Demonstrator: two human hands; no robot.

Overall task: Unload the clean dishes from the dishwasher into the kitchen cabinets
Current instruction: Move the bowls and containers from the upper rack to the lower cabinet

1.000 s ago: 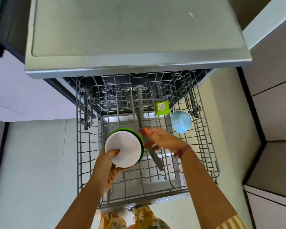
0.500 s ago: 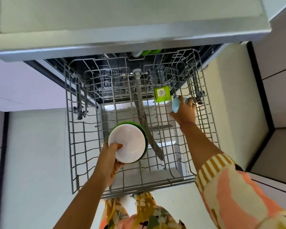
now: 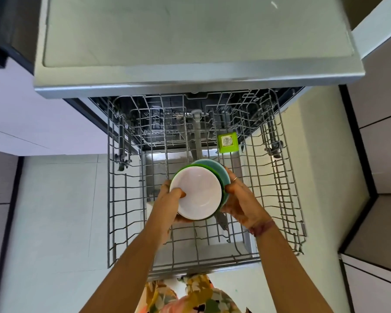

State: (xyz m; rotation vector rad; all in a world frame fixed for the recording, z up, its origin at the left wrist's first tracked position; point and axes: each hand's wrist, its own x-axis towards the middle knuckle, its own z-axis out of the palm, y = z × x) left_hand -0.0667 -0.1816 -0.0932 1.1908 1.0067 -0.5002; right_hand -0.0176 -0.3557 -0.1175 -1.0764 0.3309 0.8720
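A green bowl with a white inside (image 3: pixel 198 193) is held above the pulled-out wire rack (image 3: pixel 122 199) of the dishwasher. My left hand (image 3: pixel 169 199) grips its left rim, thumb inside the bowl. A light blue bowl (image 3: pixel 219 171) sits under and behind the green one, mostly hidden by it. My right hand (image 3: pixel 239 199) holds the blue bowl from the right, fingers curled around its side.
A small green square container (image 3: pixel 227 142) stands in the rack at the back right. The grey spray arm (image 3: pixel 196 136) runs under the rack's middle. The countertop edge (image 3: pixel 190 80) overhangs the dishwasher. Cabinet fronts (image 3: pixel 384 154) stand to the right, tiled floor to the left.
My right hand took the light blue bowl from the rack's right side and brought it back under the green bowl. The left hand kept hold of the green bowl.
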